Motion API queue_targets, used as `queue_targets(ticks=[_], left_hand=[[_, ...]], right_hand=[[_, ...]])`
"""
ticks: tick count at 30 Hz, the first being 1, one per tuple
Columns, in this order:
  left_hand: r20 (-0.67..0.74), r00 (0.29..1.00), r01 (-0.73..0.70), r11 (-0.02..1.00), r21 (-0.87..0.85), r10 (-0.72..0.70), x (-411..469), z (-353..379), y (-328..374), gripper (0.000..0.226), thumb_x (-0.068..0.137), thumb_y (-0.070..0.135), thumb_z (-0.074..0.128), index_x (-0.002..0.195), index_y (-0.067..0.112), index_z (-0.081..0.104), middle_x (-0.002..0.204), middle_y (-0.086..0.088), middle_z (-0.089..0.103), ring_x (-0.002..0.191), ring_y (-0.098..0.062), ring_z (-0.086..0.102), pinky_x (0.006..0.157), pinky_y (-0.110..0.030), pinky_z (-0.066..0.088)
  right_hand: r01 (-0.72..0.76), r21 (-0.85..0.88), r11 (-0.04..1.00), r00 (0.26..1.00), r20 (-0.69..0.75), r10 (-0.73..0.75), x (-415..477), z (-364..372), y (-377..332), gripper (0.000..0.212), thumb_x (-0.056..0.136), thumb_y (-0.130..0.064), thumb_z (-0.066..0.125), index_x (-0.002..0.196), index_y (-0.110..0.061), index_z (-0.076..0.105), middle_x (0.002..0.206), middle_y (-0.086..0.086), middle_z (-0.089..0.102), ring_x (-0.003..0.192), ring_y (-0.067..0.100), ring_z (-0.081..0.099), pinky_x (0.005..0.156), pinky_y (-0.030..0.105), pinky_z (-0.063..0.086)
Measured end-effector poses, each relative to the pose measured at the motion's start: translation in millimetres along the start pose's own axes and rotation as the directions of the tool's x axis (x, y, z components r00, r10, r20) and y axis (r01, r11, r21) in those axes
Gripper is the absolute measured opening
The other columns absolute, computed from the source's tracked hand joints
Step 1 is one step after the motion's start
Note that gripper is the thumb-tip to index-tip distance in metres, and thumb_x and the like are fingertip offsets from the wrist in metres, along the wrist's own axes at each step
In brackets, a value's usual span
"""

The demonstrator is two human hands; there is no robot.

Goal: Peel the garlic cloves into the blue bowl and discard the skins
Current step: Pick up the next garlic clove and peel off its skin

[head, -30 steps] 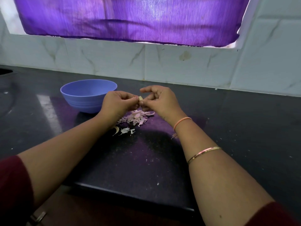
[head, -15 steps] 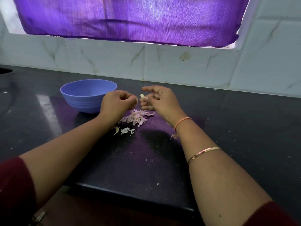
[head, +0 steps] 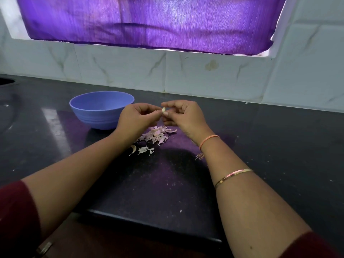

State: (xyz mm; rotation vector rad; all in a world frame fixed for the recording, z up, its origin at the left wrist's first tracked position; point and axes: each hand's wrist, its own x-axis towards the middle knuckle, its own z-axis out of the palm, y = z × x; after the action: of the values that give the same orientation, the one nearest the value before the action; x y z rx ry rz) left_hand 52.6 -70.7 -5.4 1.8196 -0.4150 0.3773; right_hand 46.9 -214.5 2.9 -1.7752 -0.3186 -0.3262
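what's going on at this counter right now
A person is peeling garlic over a black stone counter. The right hand and the left hand both pinch a small pale garlic clove between their fingertips. A pile of pinkish papery skins lies on the counter below them. The round blue plastic bowl stands just beyond the left hand; its contents are hidden.

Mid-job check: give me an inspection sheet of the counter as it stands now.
Surface: dark countertop, flecked with small white bits.
Job's things: garlic clove held above the counter; blue bowl upright, left of the hands, contents hidden.
Clutter: garlic skins piled under the hands, a few strays nearer the person.
Hands: left hand and right hand both pinch the clove.
Cables: nothing seen.
Surroundings: tiled wall behind, purple curtain above.
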Motion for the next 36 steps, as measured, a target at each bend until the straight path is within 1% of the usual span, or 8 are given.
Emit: queue_targets(ticks=[3,7,11,13,17,23,31,36], left_hand=[[-0.02,1.0,-0.011,1.0,0.024,0.012,-0.8,0.7,-0.3,0.008,0.084,0.015,0.066,0.09,0.016,0.071,0.082,-0.015,0.072,0.082,-0.034,0.068,0.076,-0.045,0.058],[-0.041,0.998,-0.05,0.993,0.105,0.055,-0.4,0.8,-0.8,0.009,0.084,0.015,0.067,0.09,0.012,0.073,0.078,-0.016,0.072,0.076,-0.036,0.067,0.071,-0.043,0.057],[-0.067,0.991,-0.097,0.968,0.23,0.115,1.3,0.3,-2.5,0.007,0.083,0.017,0.068,0.086,0.014,0.074,0.066,0.008,0.067,0.054,-0.001,0.059,0.056,-0.016,0.049],[-0.075,0.988,-0.11,0.959,0.261,0.134,1.0,0.8,-1.8,0.005,0.083,0.018,0.068,0.083,0.02,0.072,0.063,0.014,0.063,0.052,0.002,0.056,0.052,-0.011,0.046],[-0.089,0.988,-0.096,0.945,0.312,0.129,1.8,0.6,-2.8,0.006,0.083,0.019,0.067,0.081,0.016,0.072,0.063,0.01,0.064,0.052,-0.004,0.055,0.058,-0.022,0.05],[-0.107,0.99,-0.052,0.948,0.313,0.09,2.5,-0.7,-3.8,0.012,0.084,0.019,0.065,0.078,0.009,0.07,0.062,0.005,0.063,0.055,-0.009,0.057,0.064,-0.028,0.052],[-0.111,0.992,-0.035,0.964,0.264,0.066,3.0,-1.0,-4.0,0.034,0.085,0.033,0.064,0.066,0.006,0.068,0.06,-0.007,0.067,0.058,-0.026,0.063,0.065,-0.036,0.054],[-0.083,0.995,-0.022,0.962,0.273,0.047,5.4,0.7,-4.4,0.009,0.084,0.014,0.066,0.09,0.012,0.072,0.068,0.004,0.065,0.057,-0.01,0.06,0.065,-0.027,0.054]], right_hand=[[-0.004,-0.007,1.0,1.0,-0.002,0.004,0.4,1.1,-0.3,0.018,0.083,0.008,0.059,0.099,0.001,0.065,0.071,0.006,0.063,0.061,0.013,0.064,0.066,0.026,0.059],[0.005,-0.041,0.999,1.0,-0.013,-0.006,2.0,1.0,1.3,0.016,0.083,0.009,0.059,0.091,-0.004,0.065,0.072,0.007,0.065,0.063,0.017,0.066,0.069,0.033,0.059],[0.057,-0.132,0.99,0.998,-0.03,-0.061,1.5,-0.6,2.2,0.015,0.08,0.006,0.064,0.086,-0.008,0.066,0.071,0.009,0.066,0.066,0.014,0.066,0.066,0.029,0.058],[0.073,-0.157,0.985,0.997,-0.026,-0.078,0.9,-0.1,1.8,0.015,0.078,0.004,0.068,0.085,-0.009,0.066,0.069,0.008,0.065,0.065,0.012,0.065,0.064,0.027,0.058],[0.071,-0.131,0.989,0.996,-0.04,-0.077,0.3,1.4,1.0,0.013,0.079,0.005,0.066,0.088,-0.004,0.065,0.075,0.017,0.065,0.07,0.019,0.065,0.068,0.033,0.059],[0.012,0.038,0.999,0.999,-0.034,-0.011,-1.2,0.1,-2.2,0.013,0.081,0.012,0.06,0.091,0.004,0.061,0.076,0.007,0.061,0.069,0.017,0.062,0.068,0.025,0.058],[0.014,0.019,1.0,0.999,-0.043,-0.013,-0.7,-0.9,-1.3,0.018,0.077,0.012,0.064,0.079,-0.005,0.06,0.077,0.009,0.063,0.073,0.019,0.065,0.076,0.031,0.058],[0.024,-0.007,1.0,0.998,-0.056,-0.025,-2.1,-1.5,-1.7,0.013,0.078,0.01,0.065,0.084,-0.001,0.061,0.073,0.001,0.06,0.068,0.013,0.061,0.07,0.027,0.058]])
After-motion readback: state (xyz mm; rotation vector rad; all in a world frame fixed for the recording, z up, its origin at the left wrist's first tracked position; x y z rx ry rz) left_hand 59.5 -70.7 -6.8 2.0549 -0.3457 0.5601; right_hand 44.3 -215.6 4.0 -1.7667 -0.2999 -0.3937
